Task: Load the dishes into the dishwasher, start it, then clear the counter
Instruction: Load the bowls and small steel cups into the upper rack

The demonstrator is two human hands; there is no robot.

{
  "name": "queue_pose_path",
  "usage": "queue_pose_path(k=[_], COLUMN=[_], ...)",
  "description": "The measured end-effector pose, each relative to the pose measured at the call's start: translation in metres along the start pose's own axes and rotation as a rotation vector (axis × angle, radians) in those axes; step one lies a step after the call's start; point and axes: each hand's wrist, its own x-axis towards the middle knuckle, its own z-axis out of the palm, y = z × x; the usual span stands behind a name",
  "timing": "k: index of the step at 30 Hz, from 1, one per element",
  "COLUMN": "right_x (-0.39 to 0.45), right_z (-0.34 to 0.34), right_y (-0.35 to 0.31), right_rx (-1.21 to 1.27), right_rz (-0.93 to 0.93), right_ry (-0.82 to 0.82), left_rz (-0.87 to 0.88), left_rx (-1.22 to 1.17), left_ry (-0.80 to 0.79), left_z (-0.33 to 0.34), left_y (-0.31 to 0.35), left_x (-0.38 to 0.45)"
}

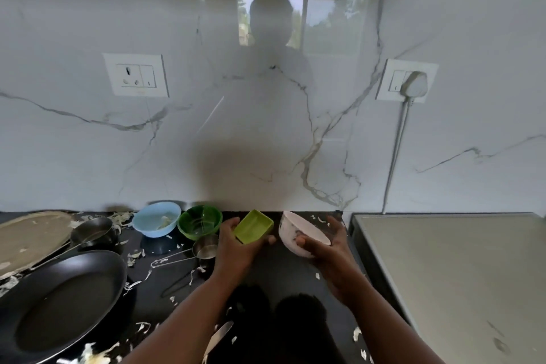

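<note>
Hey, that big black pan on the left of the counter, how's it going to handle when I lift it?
The black pan looks wide and shallow, so it is probably heavy for one hand; lifted by one edge it may tilt. Its glossy surface suggests a slippery grip. Both hands are occupied: the left hand holds the green dish, the right hand the white bowl.

A: What hangs on the marble wall [74, 23]?
B: A white socket plate [136, 75] towards the left, bare. On the right side wall, a second plate with a white plug [415, 84] in it, and its cord [396, 156] running down to the counter's back edge.
A: And the glossy wall itself?
B: It mirrors a window [325, 23] and a dim figure.
A: At the right edge?
B: A grey steel appliance top [458, 275], faintly smudged.
</note>
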Motion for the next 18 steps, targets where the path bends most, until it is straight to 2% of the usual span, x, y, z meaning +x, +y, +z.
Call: queue_pose_path(k=[4,9,15,18], right_x=[-0.059,-0.122,-0.182,-0.209], right_z=[0.024,0.065,0.089,0.077], right_y=[-0.011,-0.015,-0.022,-0.034], right_rx=[0.466,0.764,0.884,0.951], right_rz=[0.115,0.037,-0.034,-0.090], right_ry=[-0.163,-0.281,-0.176,-0.009], left_rz=[-0.025,-0.047,-0.088,-0.131], left_rx=[-0.255,-0.459,-0.598,-0.637], left_ry=[-0.021,-0.070,-0.134,-0.208], left_z=[-0.035,-0.086,-0.113,-0.107], left_y=[0.013,0.020,0.016,0.023], left_x=[-0.041,-0.085,-0.120,-0.141])
